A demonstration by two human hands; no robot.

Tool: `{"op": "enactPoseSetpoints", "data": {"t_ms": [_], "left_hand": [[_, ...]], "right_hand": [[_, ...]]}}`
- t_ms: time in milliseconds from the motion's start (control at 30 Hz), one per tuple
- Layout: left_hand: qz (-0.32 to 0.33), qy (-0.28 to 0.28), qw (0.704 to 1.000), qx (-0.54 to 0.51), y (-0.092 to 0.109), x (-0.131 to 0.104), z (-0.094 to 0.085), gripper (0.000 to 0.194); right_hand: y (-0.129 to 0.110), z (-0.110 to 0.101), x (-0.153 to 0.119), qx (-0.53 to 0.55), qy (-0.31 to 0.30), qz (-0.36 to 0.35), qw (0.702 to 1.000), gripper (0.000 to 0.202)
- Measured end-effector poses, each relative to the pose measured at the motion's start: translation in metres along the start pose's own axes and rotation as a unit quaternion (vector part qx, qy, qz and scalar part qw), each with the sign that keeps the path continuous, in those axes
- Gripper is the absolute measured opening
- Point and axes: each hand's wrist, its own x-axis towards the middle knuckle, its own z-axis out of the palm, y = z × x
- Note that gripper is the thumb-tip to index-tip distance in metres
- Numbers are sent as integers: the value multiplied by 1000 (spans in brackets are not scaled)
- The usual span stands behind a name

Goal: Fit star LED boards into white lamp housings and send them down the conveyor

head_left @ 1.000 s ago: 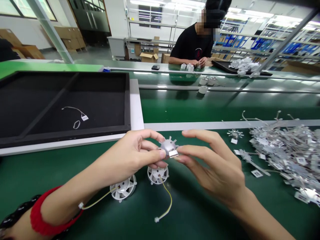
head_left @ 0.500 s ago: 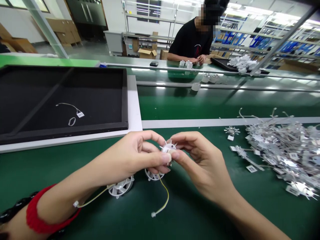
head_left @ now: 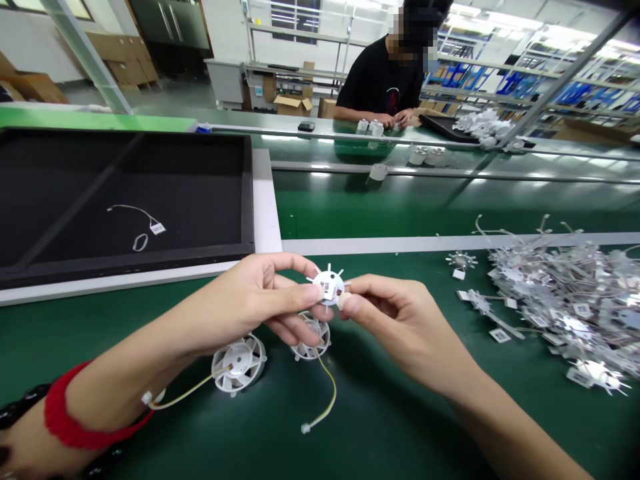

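In the middle, my left hand (head_left: 280, 297) pinches a small white spiked disc (head_left: 329, 285) between thumb and fingers. The disc faces me and carries a square label with a printed code. My right hand (head_left: 385, 313) closes thumb and forefinger at the disc's right edge, where the fingertips cover the contact. Below my left hand lies a white fan wheel (head_left: 316, 330), partly covered by its fingers, with a yellowish wire running to a white plug (head_left: 306, 429). Another white fan wheel (head_left: 239, 365) lies beneath my left wrist, its wire reaching left to a plug (head_left: 147, 398).
A heap of spiked discs with wires and labels (head_left: 565, 300) covers the right of the green table. At left stands a black tray (head_left: 200, 200) with a labelled wire and a small loop inside. A person (head_left: 380, 80) works across the bench near clear cups (head_left: 377, 172).
The disc has turned to show its label toward me and moved slightly left and up. My right fingers have drawn back to its edge. The fan wheels are less covered.
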Motion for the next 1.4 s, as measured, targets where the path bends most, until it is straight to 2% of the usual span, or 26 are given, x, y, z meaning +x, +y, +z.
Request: {"op": "enactPoseSetpoints", "data": {"t_ms": [133, 267, 433, 600, 733, 867, 1033, 1100, 1167, 1233, 1300, 1367, 1400], "left_hand": [[2, -13, 999, 39, 0, -2, -1, 57], [3, -2, 998, 63, 1, -3, 1, 42], [8, 18, 998, 62, 3, -1, 2, 36], [5, 18, 996, 85, 6, -3, 5, 34], [2, 35, 992, 117, 6, -5, 2, 30], [23, 28, 970, 241, 7, -6, -6, 27], [65, 59, 923, 374, 10, -12, -14, 38], [92, 67, 901, 419, 8, -16, -17, 55], [105, 40, 870, 481, 5, -18, -19, 72], [83, -6, 842, 533, 1, -17, -20, 90], [24, -47, 827, 560, -2, -13, -18, 106], [-21, -76, 825, 559, -5, -8, -15, 112], [-24, -91, 826, 556, -7, -5, -14, 109]], "right_hand": [[1, -1, 0, -5, -16, -8, 1000, 25], [1, -4, 1, -18, -19, -7, 1000, 31], [0, -7, 1, -37, -24, -27, 999, 38], [-1, -5, 2, 5, -23, 2, 1000, 42], [1, -5, 4, -8, -15, 27, 1000, 38], [3, -4, 3, -35, -33, 72, 996, 36], [7, 1, 1, -52, -54, 98, 992, 36], [9, 2, 1, -58, -62, 107, 991, 35], [9, -1, 1, -74, -65, 109, 989, 33], [8, -5, 2, -98, -62, 111, 987, 31], [5, -10, 3, -105, -63, 120, 985, 30], [3, -13, 3, -77, -95, 152, 981, 30], [2, -14, 3, -51, -124, 177, 975, 31]]}}
